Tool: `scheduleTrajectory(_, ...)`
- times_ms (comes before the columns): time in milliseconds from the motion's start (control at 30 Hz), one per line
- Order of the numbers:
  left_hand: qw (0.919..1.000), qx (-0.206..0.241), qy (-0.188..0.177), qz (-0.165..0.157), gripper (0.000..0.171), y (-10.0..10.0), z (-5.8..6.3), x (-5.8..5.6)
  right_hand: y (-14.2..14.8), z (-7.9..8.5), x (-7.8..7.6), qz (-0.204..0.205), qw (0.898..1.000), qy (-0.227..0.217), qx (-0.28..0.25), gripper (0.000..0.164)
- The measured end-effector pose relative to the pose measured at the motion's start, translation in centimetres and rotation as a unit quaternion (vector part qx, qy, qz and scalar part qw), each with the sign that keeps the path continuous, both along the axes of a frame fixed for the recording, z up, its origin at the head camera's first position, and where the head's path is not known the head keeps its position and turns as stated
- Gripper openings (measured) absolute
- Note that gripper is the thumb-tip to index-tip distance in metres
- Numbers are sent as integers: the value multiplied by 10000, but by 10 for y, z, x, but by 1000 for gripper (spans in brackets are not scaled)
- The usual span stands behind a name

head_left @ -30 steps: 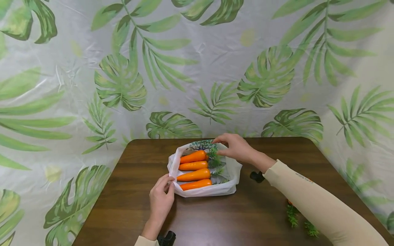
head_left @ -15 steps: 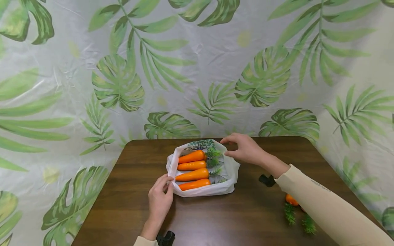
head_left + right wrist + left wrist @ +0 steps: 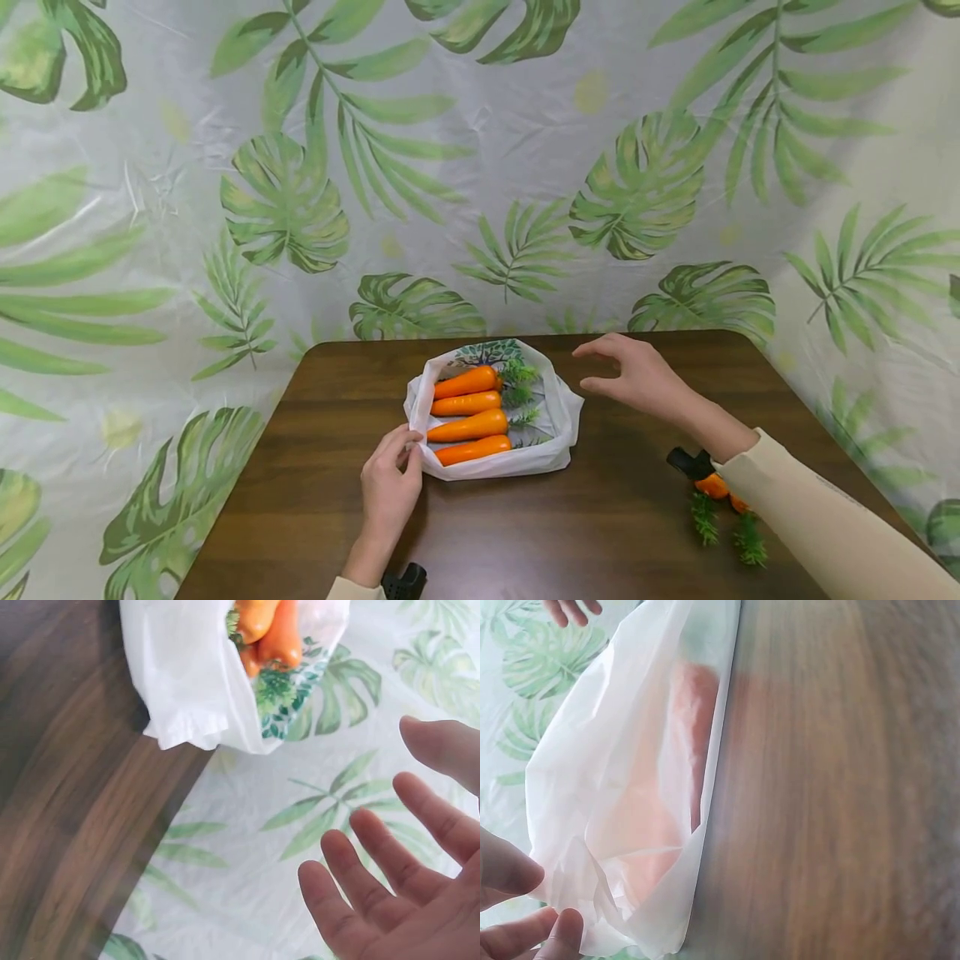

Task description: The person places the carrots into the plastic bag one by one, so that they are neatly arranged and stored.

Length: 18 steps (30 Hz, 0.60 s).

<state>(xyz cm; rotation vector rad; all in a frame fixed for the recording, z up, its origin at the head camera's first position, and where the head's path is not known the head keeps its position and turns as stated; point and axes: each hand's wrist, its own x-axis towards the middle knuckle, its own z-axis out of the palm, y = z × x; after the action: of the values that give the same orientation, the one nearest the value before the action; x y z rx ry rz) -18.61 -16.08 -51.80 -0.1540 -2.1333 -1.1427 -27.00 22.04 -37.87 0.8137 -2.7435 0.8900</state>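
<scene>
A white bag with a printed tree inside lies on the table, its mouth spread upward. Several orange carrots lie side by side in it, their green tops toward the right. My left hand pinches the bag's rim at the left front corner; the left wrist view shows thumb and fingertips at the thin bag edge. To the right of the bag, apart from it, my right hand hovers with fingers spread and holds nothing. The right wrist view shows its loosely extended fingers.
Loose carrots with green tops lie at the right of the brown wooden table, partly hidden by my right forearm. A leaf-patterned curtain hangs behind the table's far edge. Both wrists carry black cameras.
My right hand has drawn back to the right, from over the bag's carrot tops to beside the bag. More of the loose carrots shows. The left hand stays at the bag's corner.
</scene>
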Motion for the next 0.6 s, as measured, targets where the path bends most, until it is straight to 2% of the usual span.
scheduleTrajectory(367, 10000, -32, 76, 18, 17, 1, 1, 2, 36, -28, 22, -241, 9992, 289, 154, 41)
scheduleTrajectory(600, 10000, -22, -31, 11, 16, 0, 0, 1, 60, -42, 41, -506, 9984, 198, 161, 42)
